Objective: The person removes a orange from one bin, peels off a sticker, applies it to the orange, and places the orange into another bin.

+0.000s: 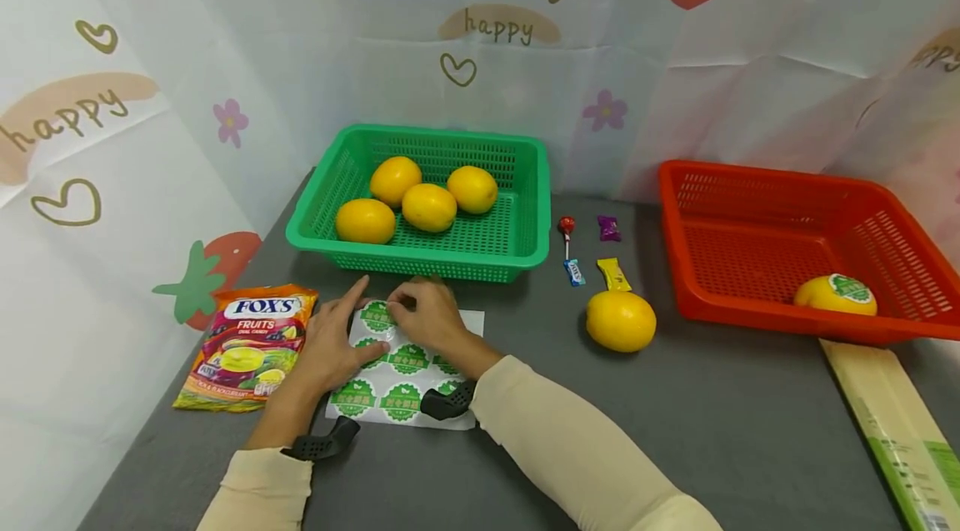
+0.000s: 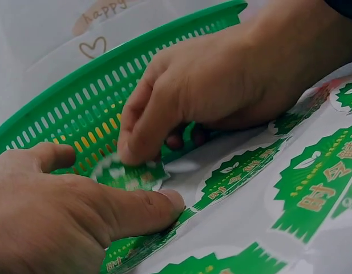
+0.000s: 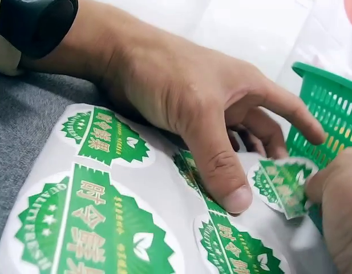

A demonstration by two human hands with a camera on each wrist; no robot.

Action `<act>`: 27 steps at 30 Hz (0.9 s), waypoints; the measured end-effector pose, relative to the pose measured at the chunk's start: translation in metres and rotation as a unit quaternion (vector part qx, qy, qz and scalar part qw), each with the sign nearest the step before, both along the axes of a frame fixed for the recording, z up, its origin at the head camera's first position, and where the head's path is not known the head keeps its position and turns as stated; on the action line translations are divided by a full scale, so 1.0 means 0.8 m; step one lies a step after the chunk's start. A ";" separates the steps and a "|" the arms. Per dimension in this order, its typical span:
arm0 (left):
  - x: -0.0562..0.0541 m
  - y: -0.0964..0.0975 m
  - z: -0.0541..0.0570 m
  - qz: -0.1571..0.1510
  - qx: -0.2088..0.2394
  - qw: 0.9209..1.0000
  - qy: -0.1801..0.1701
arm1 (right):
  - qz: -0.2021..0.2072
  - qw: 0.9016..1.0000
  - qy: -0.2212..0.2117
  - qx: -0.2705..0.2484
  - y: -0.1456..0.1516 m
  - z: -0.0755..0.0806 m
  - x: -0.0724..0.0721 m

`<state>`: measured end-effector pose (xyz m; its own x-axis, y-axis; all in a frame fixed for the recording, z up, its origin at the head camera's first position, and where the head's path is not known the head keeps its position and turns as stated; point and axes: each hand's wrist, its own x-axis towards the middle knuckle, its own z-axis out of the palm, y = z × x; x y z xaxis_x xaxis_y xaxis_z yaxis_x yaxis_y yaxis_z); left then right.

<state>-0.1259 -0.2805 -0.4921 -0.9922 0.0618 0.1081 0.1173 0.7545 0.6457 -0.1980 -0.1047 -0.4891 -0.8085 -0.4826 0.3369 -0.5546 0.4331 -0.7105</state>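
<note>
A white sheet of round green stickers (image 1: 472, 320) lies on the grey table. My left hand (image 1: 330, 345) rests on its left side; in the right wrist view that hand's thumb (image 3: 235, 197) presses on the sheet, its other fingers spread. With thumb and finger, my right hand (image 1: 429, 316) pinches the edge of a round green sticker (image 1: 377, 314) at the sheet's top left. The left wrist view shows this sticker (image 2: 133, 177) partly lifted and bent under the right fingertips. Some stickers are covered by the hands.
Behind the sheet stands a green basket (image 1: 543, 239) with several lemons. A candy bag (image 1: 247, 348) lies left. Rightward are a loose lemon (image 1: 621, 321), small candies (image 1: 573, 273), a red basket (image 1: 675, 264) holding one stickered lemon (image 1: 817, 295), and a long pale packet (image 1: 892, 431).
</note>
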 end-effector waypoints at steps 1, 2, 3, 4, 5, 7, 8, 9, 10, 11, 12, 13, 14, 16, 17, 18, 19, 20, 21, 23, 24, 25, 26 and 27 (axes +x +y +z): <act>-0.001 0.002 0.001 0.004 0.001 1.000 -0.006 | 0.003 1.000 -0.009 -0.025 0.004 0.000 0.001; -0.001 0.003 0.001 0.006 0.002 1.000 -0.010 | 0.007 0.999 -0.018 -0.051 0.007 0.001 0.002; -0.002 0.004 0.001 0.008 0.003 1.000 -0.012 | 0.010 0.997 -0.025 -0.077 0.012 0.003 0.003; -0.002 0.005 0.000 0.007 0.004 1.000 -0.012 | 0.014 0.994 -0.035 -0.102 0.016 0.005 0.005; -0.003 0.006 0.000 0.005 0.004 1.000 -0.008 | 0.016 0.991 -0.045 -0.124 0.021 0.008 0.008; -0.003 0.006 -0.002 -0.004 0.000 1.000 0.006 | 0.020 0.986 -0.052 -0.158 0.033 0.018 0.014; -0.003 0.005 -0.004 -0.010 -0.004 1.000 0.013 | 0.021 0.983 -0.056 -0.172 0.040 0.024 0.017; -0.003 0.004 -0.004 -0.018 -0.009 1.000 0.021 | 0.024 0.980 -0.062 -0.187 0.048 0.032 0.021; -0.003 0.003 -0.005 -0.026 -0.015 0.999 0.029 | 0.028 0.976 -0.065 -0.205 0.057 0.040 0.025; -0.003 0.001 -0.005 -0.034 -0.023 0.998 0.037 | 0.031 0.972 -0.064 -0.222 0.066 0.048 0.028; -0.002 -0.001 -0.005 -0.042 -0.030 0.998 0.043 | 0.032 0.969 -0.061 -0.236 0.076 0.059 0.033; -0.002 -0.001 -0.004 -0.050 -0.038 0.997 0.047 | 0.032 0.966 -0.060 -0.248 0.088 0.071 0.038; -0.002 0.000 -0.004 -0.056 -0.044 0.996 0.048 | 0.033 0.963 -0.056 -0.260 0.101 0.082 0.044; -0.001 -0.001 -0.003 -0.063 -0.057 0.995 0.045 | 0.027 0.961 -0.043 -0.273 0.128 0.104 0.056; 0.000 0.000 -0.002 -0.064 -0.060 0.995 0.040 | 0.021 0.961 -0.036 -0.273 0.141 0.115 0.062; 0.001 0.000 0.000 -0.064 -0.064 0.995 0.035 | 0.015 0.962 -0.030 -0.272 0.155 0.123 0.068; 0.001 0.000 0.001 -0.064 -0.068 0.995 0.030 | 0.009 0.962 -0.023 -0.272 0.168 0.128 0.071; 0.002 0.001 0.004 -0.062 -0.071 0.995 0.026 | 0.000 0.963 -0.016 -0.271 0.182 0.133 0.073; 0.003 0.002 0.006 -0.060 -0.074 0.995 0.022 | -0.010 0.963 -0.009 -0.268 0.197 0.132 0.072; 0.004 0.006 0.012 -0.056 -0.080 0.995 0.021 | -0.031 0.964 0.003 -0.264 0.227 0.127 0.068; 0.004 0.009 0.015 -0.053 -0.083 0.995 0.027 | -0.044 0.964 0.004 -0.261 0.242 0.124 0.065; 0.004 0.013 0.019 -0.051 -0.084 0.994 0.037 | -0.057 0.965 0.002 -0.255 0.257 0.121 0.063; 0.004 0.018 0.024 -0.051 -0.080 0.994 0.048 | -0.070 0.966 -0.002 -0.249 0.271 0.118 0.060; 0.004 0.026 0.029 -0.051 -0.069 0.994 0.060 | -0.080 0.967 -0.009 -0.244 0.286 0.114 0.057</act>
